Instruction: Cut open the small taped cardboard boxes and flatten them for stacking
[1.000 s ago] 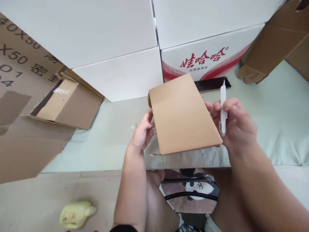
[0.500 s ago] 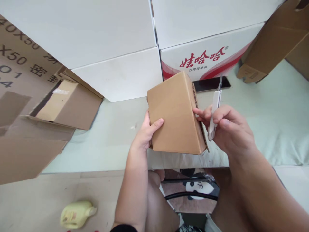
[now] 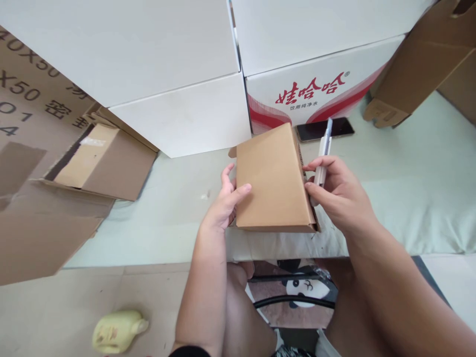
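Cardboard box [image 3: 269, 178], contents hidden, held by the half-curled left hand [image 3: 223, 204]. Right hand [image 3: 344, 196], curled around a utility knife [image 3: 324, 151], apparently touches it.

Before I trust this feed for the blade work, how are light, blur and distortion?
Head view, middle: soft, even light, no harsh glare on the brown box; the cutter stands out against the dark phone. Head view, edges: the wide lens seems to stretch things, and the yellow bottle looks slightly soft.
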`<state>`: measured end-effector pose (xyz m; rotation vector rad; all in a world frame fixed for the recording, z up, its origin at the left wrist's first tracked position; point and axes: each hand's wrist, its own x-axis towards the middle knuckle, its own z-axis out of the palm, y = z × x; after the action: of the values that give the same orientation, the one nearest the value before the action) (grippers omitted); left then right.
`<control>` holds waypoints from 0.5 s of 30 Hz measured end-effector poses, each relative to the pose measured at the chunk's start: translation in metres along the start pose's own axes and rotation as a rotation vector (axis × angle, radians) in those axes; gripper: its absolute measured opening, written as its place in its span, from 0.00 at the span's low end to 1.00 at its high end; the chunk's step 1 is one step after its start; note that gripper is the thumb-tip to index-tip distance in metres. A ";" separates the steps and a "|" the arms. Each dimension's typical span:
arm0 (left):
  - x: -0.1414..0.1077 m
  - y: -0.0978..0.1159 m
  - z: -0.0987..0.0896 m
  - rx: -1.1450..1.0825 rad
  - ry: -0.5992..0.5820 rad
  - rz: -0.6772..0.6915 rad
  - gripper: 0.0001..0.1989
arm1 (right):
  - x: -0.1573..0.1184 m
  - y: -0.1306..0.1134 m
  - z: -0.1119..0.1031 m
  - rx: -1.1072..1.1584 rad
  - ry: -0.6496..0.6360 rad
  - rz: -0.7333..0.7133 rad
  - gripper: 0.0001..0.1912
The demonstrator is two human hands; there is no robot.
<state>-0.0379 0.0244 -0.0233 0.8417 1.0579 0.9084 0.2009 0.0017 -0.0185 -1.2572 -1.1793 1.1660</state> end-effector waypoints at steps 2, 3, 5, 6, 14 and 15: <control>0.001 -0.001 -0.002 0.034 -0.025 0.008 0.58 | 0.001 0.001 -0.002 -0.051 -0.014 0.018 0.16; 0.002 -0.002 -0.002 0.051 -0.027 0.014 0.57 | 0.002 0.002 -0.002 -0.070 -0.019 0.029 0.16; 0.002 -0.003 -0.004 0.073 -0.020 0.023 0.58 | 0.003 0.003 -0.004 -0.106 -0.013 0.053 0.16; 0.003 -0.003 -0.005 0.078 -0.013 0.026 0.58 | 0.004 0.003 -0.004 -0.128 -0.003 0.065 0.17; -0.001 0.002 -0.006 0.074 -0.041 0.057 0.55 | 0.007 0.011 -0.006 -0.155 0.032 0.147 0.29; -0.002 0.002 -0.006 0.070 -0.056 0.068 0.54 | 0.008 0.012 -0.006 -0.147 0.032 0.127 0.29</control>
<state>-0.0447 0.0243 -0.0222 0.9611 1.0224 0.9044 0.2079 0.0089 -0.0310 -1.4748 -1.1929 1.1637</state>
